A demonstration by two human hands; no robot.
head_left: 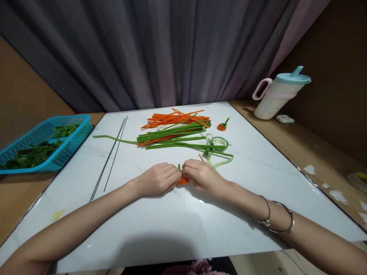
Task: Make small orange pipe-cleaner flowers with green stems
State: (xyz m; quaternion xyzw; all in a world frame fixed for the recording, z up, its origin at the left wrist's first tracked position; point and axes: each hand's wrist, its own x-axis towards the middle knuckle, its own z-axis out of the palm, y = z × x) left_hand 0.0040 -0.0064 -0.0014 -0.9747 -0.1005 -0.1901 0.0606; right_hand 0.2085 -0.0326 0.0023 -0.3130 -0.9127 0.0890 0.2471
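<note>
Between my two hands is a small pumpkin of orange pipe cleaner (183, 181) with a short green stem (179, 167). My left hand (160, 178) is closed, its fingertips pinching the pumpkin's left side. My right hand (202, 175) pinches it from the other side, so the fingers hide most of its top. A thin wooden stick (202, 157) shows just behind my right hand. Farther back lie a bundle of green pipe cleaners (172, 133) and a pile of orange pipe cleaners (174, 119). Another orange pumpkin with a green stem (222, 126) sits at the back right.
A blue basket (61, 151) with green pieces stands at the left. Thin dark wires (113, 152) lie on the white table (252, 225). Green ribbon (225, 160) curls behind my right hand. A tumbler with a pink handle (276, 95) stands at the right, near paper scraps (338, 196).
</note>
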